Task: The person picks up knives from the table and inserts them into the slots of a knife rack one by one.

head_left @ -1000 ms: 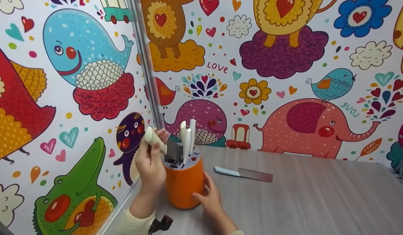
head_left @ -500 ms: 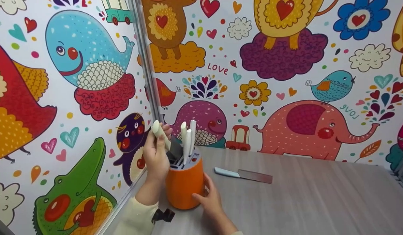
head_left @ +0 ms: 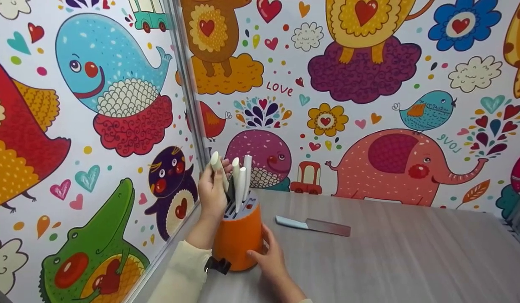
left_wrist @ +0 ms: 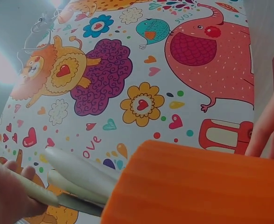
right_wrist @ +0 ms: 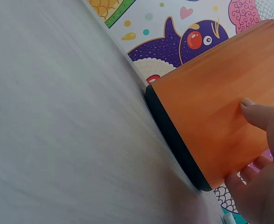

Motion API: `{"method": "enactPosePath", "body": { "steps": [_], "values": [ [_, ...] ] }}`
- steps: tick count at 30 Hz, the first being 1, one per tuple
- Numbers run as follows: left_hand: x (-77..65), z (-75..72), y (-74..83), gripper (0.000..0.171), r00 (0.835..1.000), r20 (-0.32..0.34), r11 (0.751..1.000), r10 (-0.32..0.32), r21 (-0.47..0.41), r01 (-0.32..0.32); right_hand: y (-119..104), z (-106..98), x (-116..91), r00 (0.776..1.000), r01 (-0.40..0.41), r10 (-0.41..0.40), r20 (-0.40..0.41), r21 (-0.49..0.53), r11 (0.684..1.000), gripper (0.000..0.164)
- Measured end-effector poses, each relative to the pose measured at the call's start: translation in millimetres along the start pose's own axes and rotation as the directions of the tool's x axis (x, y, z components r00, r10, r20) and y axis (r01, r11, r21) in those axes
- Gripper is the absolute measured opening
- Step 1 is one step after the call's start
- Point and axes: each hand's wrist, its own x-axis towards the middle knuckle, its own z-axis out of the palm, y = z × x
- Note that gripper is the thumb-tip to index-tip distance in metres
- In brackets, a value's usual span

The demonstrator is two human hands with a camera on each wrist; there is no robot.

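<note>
My left hand (head_left: 212, 194) grips the cream handle of a knife (head_left: 218, 166) above the left side of an orange knife block (head_left: 238, 240). In the left wrist view this knife's dark blade (left_wrist: 80, 204) points at the block's top; the tip is hidden, so how deep it sits I cannot tell. Several pale-handled items (head_left: 242, 185), some clearly knives by their handles, stand in the slots beside it. Low on the block's right side my right hand (head_left: 273, 256) holds it, thumb on the front and fingers round the side, as the right wrist view shows.
A cleaver-shaped knife with a light blue handle (head_left: 292, 222) lies flat on the wood-grain table (head_left: 394, 256), right of the block. Cartoon-printed wall panels rise behind and along the left. A dark strap clip (head_left: 218, 265) sits at my left cuff.
My left hand has moved right with the knife, its handle turning more upright and coming close to the other handles. Less blade shows now. My right hand and the block stay put.
</note>
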Motion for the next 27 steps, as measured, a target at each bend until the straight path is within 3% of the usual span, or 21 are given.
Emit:
{"method": "enactPosePath", "body": {
  "steps": [6,14,18,27],
  "values": [
    [2.5,0.9,-9.9,0.034,1.000,0.003,1.000,0.015,-0.013,-0.015,2,0,-1,0.999,0.032,-0.032,0.005,-0.038,0.999,0.090],
    [7.0,-3.6,-25.5,0.032,0.996,-0.032,0.994,-0.080,0.070,0.082,1,2,-2,1.000,0.015,-0.015,0.016,-0.023,1.000,0.088],
    [8.3,-3.0,-31.5,0.035,0.992,-0.019,0.987,-0.122,0.102,0.124,1,3,-1,0.999,0.034,-0.034,0.000,-0.036,0.999,0.086],
    [6.2,1.3,-44.6,0.038,0.991,-0.021,0.972,-0.131,0.192,0.132,2,-1,-1,0.999,0.034,-0.034,0.004,-0.040,0.999,0.087]
  ]
}}
